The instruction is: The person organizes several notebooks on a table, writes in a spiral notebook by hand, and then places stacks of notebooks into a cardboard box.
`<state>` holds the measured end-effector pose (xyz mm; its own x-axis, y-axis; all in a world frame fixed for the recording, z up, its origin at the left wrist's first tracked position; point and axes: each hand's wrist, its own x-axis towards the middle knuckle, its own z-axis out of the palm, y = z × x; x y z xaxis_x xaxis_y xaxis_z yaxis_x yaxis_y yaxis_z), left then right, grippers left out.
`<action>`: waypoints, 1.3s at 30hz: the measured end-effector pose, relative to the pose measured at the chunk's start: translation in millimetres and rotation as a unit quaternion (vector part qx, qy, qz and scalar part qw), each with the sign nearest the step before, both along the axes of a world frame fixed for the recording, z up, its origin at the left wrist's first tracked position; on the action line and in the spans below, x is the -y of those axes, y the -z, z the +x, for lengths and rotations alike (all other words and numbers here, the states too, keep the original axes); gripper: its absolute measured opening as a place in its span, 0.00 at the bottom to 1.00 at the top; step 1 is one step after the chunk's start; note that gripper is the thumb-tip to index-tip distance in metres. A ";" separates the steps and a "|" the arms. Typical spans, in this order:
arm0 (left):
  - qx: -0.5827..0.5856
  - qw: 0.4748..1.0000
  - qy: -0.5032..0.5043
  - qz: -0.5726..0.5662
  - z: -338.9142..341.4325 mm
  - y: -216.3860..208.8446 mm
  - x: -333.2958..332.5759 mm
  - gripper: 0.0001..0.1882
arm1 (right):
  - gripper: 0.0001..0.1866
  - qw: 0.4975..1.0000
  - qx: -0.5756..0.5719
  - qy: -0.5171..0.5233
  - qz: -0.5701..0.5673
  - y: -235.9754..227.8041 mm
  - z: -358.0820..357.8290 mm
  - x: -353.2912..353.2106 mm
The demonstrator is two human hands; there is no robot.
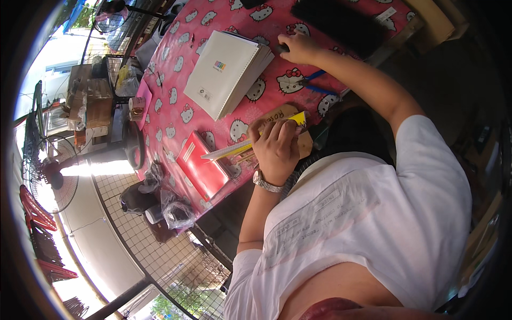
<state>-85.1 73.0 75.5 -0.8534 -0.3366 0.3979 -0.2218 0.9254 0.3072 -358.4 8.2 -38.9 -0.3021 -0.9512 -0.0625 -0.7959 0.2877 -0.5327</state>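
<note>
My left hand (276,148), with a wristwatch (266,182) on its wrist, is closed around a thin yellow-and-white pad (234,150). The pad shows nearly edge-on and tilts over the near side of the table. Partly beneath it lies a light wooden piece (278,114) with dark lettering. My right hand (300,49) reaches across the table, its fingers curled on a small black object (282,48) whose kind I cannot make out. Blue-handled pliers (318,84) rest between that forearm and a stack of white spiral notebooks (226,74). Left of my left hand lies a red notebook (204,166).
A pink cartoon-cat cloth covers the table (169,96). A black furry-looking item (341,24) lies at the far right. Plastic-wrapped items (176,213) crowd the left edge, near a wire grid. Cardboard boxes (90,98) and a fan (53,173) stand farther left.
</note>
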 end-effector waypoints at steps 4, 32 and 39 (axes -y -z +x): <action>0.029 0.981 -0.157 -0.111 -0.8 -3.8 -9.6 0.09 | 0.23 0.904 0.371 -0.213 -0.003 -67.3 19.5 -53.2; -0.020 0.989 -0.142 -0.036 24.3 3.4 2.6 0.17 | 0.26 0.670 0.585 -0.447 0.097 -115.2 56.0 -63.0; -0.048 0.988 -0.145 -0.011 26.4 9.1 3.0 0.20 | 0.24 0.763 0.482 -0.422 0.088 -111.5 60.7 -56.4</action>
<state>-58.7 69.9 66.4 -0.6805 -0.5518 0.4821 -0.4498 0.8340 0.3197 -297.7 64.6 72.6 0.6803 -0.7327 -0.0177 -0.0003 0.0240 -0.9997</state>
